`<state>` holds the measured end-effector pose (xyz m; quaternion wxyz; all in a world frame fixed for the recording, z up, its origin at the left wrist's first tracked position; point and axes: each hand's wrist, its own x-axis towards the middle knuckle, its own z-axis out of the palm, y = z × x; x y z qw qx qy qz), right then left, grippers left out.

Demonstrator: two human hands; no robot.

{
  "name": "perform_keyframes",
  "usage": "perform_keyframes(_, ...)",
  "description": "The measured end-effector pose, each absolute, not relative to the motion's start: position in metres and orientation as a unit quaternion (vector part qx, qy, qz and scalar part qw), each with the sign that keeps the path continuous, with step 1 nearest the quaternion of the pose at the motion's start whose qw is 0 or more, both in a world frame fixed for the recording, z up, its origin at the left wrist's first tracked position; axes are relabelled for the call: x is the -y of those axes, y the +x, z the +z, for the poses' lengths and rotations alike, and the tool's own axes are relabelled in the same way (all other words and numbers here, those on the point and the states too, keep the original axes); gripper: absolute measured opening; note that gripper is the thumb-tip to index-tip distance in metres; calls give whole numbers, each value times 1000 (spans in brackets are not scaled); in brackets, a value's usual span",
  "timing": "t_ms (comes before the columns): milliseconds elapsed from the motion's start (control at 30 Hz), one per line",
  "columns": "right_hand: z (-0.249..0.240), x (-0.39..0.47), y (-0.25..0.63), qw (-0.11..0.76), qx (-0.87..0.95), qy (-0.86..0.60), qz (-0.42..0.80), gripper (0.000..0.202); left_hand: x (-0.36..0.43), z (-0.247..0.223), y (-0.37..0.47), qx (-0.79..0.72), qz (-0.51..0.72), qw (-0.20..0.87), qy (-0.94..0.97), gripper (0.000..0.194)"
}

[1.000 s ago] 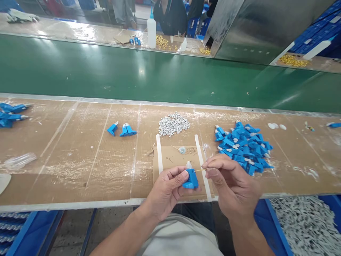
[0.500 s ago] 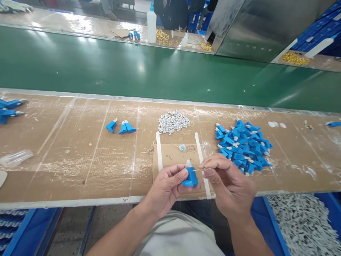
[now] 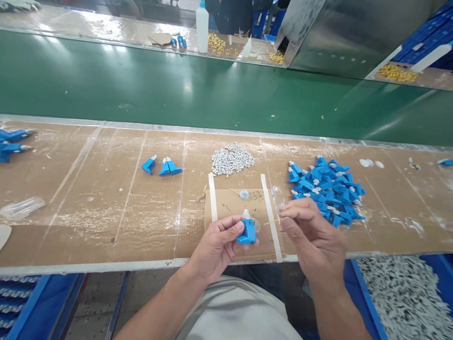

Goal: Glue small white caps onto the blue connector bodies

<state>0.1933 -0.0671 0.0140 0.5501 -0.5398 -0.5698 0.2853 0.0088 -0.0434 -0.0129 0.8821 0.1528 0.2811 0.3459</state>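
Note:
My left hand [image 3: 219,243] is closed around a small blue plastic part [image 3: 248,231] with a whitish tip pointing up. In a pinch of thumb and forefinger, my right hand [image 3: 314,233] holds a thin toothpick [image 3: 272,222], its point aimed left, a short gap away from the blue part. Beyond my hands, a small clear dish [image 3: 244,194] with another thin stick against it rests on a cardboard sheet [image 3: 221,205]. Further back is a pile of tiny grey-white pieces [image 3: 231,159].
To the right lies a heap of blue parts [image 3: 327,191]; a few more blue parts [image 3: 170,167] are on the left. A green conveyor belt [image 3: 141,89] runs behind the table. Below the right edge stands a blue bin [image 3: 366,297] of grey pieces. A white bottle [image 3: 202,30] stands across the belt.
My right hand has drawn back to the right, taking the toothpick's tip off the blue part. My left hand has shifted slightly left with the part.

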Motion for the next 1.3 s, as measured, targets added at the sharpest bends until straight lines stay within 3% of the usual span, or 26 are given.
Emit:
perform_keyframes(133,-16,70,203,440,604,-592,302,8,39,-25,-2,-301,381,867,113,19)
perform_keyframes(367,-13,18,221,405,601,-636,265,11,32,-39,-24,-296,410,860,69,24)
perform_keyframes(500,-11,-47,208,289,743,-559,228,9,27,-43,-30,-282,409,866,58,23)
perform_keyframes(633,-29,-87,188,239,844,-437,200,17,25,-44,-29,-290,415,861,43,19)
perform_keyframes(833,-38,-97,175,155,895,-394,141,24,27,-44,-26,-295,404,866,30,22)
perform_keyframes(1033,-17,-104,172,160,885,-412,147,19,26,-44,-29,-277,401,872,42,20)
perform_keyframes(1233,16,-45,196,300,727,-499,364,11,34,-40,-24,-276,424,862,24,26)
perform_keyframes(1300,14,-17,207,339,693,-513,377,14,39,-31,-21,-283,431,856,30,29)
